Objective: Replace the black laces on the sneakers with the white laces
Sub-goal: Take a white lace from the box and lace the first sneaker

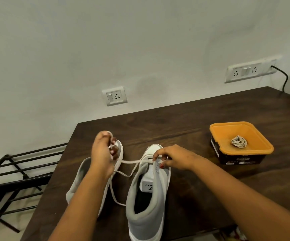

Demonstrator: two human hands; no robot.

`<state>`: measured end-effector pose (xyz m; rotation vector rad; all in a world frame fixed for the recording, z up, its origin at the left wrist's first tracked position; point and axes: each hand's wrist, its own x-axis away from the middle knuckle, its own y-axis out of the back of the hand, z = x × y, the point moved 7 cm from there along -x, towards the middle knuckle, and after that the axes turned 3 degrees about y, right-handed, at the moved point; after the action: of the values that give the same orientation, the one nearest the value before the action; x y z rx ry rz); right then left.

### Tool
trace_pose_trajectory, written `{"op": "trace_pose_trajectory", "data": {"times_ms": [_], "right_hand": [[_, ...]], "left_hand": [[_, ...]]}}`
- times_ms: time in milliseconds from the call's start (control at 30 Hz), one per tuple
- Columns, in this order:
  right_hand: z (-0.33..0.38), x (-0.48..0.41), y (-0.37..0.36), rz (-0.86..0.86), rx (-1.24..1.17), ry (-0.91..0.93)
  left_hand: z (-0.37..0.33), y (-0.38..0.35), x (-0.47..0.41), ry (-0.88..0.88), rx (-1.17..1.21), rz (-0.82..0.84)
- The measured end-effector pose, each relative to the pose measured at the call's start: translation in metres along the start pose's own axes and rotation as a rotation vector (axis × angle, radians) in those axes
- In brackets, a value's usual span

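Reaching in from the six o'clock edge, both forearms angle up over the dark tabletop [193,122]. The left hand [104,150] is raised above the toe end of the left sneaker [81,180], wrist bent, with its fingers curled in and pinching one end of the white lace [132,161]. From there the lace runs taut toward three o'clock to the lower eyelets of the right sneaker [147,206]. The right hand [172,159] comes in from four o'clock, palm down. Its thumb and forefinger pinch the lace at the eyelet row near the tongue; the other fingers are tucked under.

A slack length of the same lace hangs toward six o'clock and lies on the tabletop between the two sneakers. Both sneakers stand side by side, heels toward the person and toes toward twelve o'clock.

At two o'clock from the right sneaker, well apart from it, sits an orange container [262,136] with a coiled bundle [239,141] of pale lace inside. A black rack [19,164] stands off the tabletop at nine o'clock. A wall socket [114,96] is at twelve o'clock.
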<state>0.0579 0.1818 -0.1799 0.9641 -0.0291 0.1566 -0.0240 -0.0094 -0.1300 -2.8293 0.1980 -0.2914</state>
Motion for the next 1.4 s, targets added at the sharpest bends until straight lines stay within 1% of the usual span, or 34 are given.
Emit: {"op": "trace_pose_trajectory", "data": {"times_ms": [33, 100, 167, 200, 233, 333, 400, 433, 500, 633, 700, 800, 867, 900, 933, 1000, 1067, 1100, 1167, 1233, 1267, 1300, 1333, 1367, 1400], "right_hand": [[0.000, 0.000, 0.000, 0.001, 0.006, 0.001], [0.000, -0.001, 0.000, -0.004, 0.021, 0.005], [0.000, -0.001, 0.000, -0.015, 0.033, 0.005], [0.000, -0.002, 0.000, -0.017, 0.040, 0.004], [-0.001, -0.002, 0.000, -0.018, 0.046, 0.004], [-0.001, -0.002, 0.000, -0.017, 0.045, 0.009], [-0.001, -0.001, 0.000, -0.016, 0.036, 0.019], [-0.001, -0.001, 0.001, -0.018, 0.035, 0.023], [-0.001, -0.001, 0.001, -0.022, 0.035, 0.025], [-0.002, -0.001, 0.001, -0.009, 0.016, 0.013], [-0.003, -0.001, 0.001, -0.010, 0.005, 0.009], [-0.003, -0.002, 0.000, 0.001, 0.020, 0.018], [-0.002, -0.002, 0.000, -0.001, 0.033, 0.013], [-0.002, -0.002, 0.001, -0.018, 0.017, 0.004], [-0.002, 0.000, 0.003, -0.045, -0.023, -0.007], [-0.004, 0.003, 0.012, -0.081, -0.061, -0.039], [-0.013, 0.008, 0.026, -0.068, 0.099, -0.117], [-0.020, 0.011, 0.036, -0.065, 0.178, -0.182], [-0.037, 0.022, 0.051, -0.038, 0.224, -0.353], [-0.047, 0.032, 0.057, 0.009, 0.270, -0.486], [-0.048, 0.034, 0.060, 0.017, 0.332, -0.512], [-0.046, 0.034, 0.062, 0.002, 0.389, -0.507], [-0.039, 0.032, 0.063, -0.045, 0.391, -0.465], [-0.028, 0.028, 0.065, -0.121, 0.293, -0.380], [-0.013, 0.024, 0.066, -0.195, 0.093, -0.261]], "left_hand": [[0.007, -0.011, 0.002, -0.051, -0.298, 0.076], [0.021, -0.036, 0.007, -0.243, -0.853, 0.260], [0.038, -0.056, 0.015, -0.383, -1.316, 0.395], [0.046, -0.061, 0.018, -0.403, -1.482, 0.427], [0.050, -0.065, 0.020, -0.403, -1.575, 0.438], [0.054, -0.071, 0.022, -0.414, -1.688, 0.402], [0.053, -0.072, 0.023, -0.427, -1.663, 0.380], [0.050, -0.070, 0.022, -0.427, -1.584, 0.365], [0.038, -0.067, 0.022, -0.423, -1.316, 0.319], [0.001, -0.050, 0.027, -0.332, -0.541, 0.154], [-0.018, -0.034, 0.026, -0.320, -0.234, 0.033], [-0.032, -0.006, 0.023, -0.295, 0.069, -0.160], [-0.029, 0.007, 0.020, -0.252, 0.181, -0.245], [-0.025, 0.011, 0.018, -0.225, 0.179, -0.268], [-0.020, 0.014, 0.016, -0.195, 0.127, -0.278], [-0.013, 0.013, 0.013, -0.165, -0.086, -0.253], [-0.010, 0.008, 0.012, -0.191, -0.244, -0.203], [-0.011, 0.005, 0.012, -0.207, -0.272, -0.187], [-0.013, -0.002, 0.013, -0.246, -0.284, -0.136], [-0.013, -0.014, 0.015, -0.262, -0.293, -0.032], [-0.012, -0.021, 0.016, -0.259, -0.312, 0.031], [-0.009, -0.027, 0.019, -0.253, -0.344, 0.094], [-0.006, -0.035, 0.022, -0.245, -0.385, 0.159], [-0.001, -0.042, 0.027, -0.235, -0.422, 0.226], [0.004, -0.051, 0.032, -0.219, -0.446, 0.292]]}}
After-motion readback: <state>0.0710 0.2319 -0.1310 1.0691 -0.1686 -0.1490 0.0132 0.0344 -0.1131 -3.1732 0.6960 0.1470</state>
